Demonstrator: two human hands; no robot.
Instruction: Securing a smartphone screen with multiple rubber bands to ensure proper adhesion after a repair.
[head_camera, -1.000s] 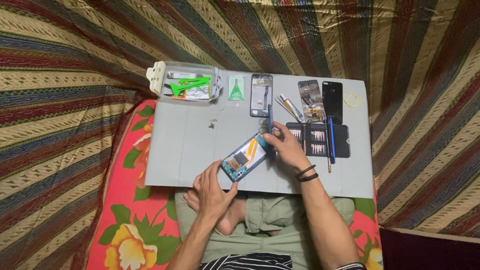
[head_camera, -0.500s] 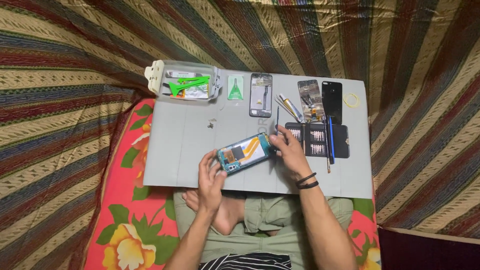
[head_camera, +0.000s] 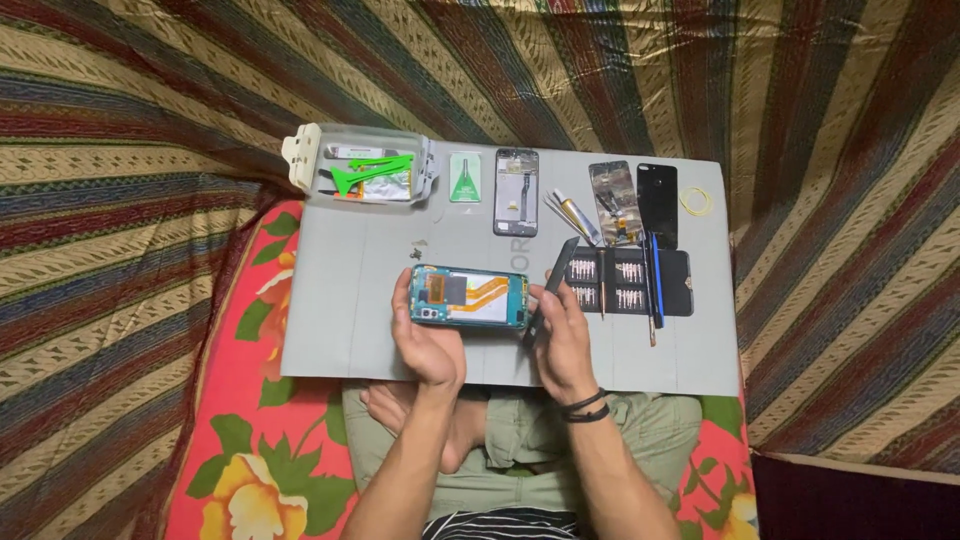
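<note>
Turned since earlier from a slant to level: opened phone (head_camera: 469, 298), long axis now left-right over the grey mat (head_camera: 340, 300). Gripped at its left end by left hand (head_camera: 428, 340); right hand (head_camera: 562, 335) pinching a dark tool (head_camera: 551, 287) at its right end.

One view only: a head-worn camera looking steeply down, almost straight from above, over the person's lap. The grey mat (head_camera: 360, 290) fills the middle of the frame, its far edge toward the top. Both forearms enter from the bottom edge. The camera sits far enough to take in the whole mat and the striped cloth (head_camera: 150, 120) around it.
</note>
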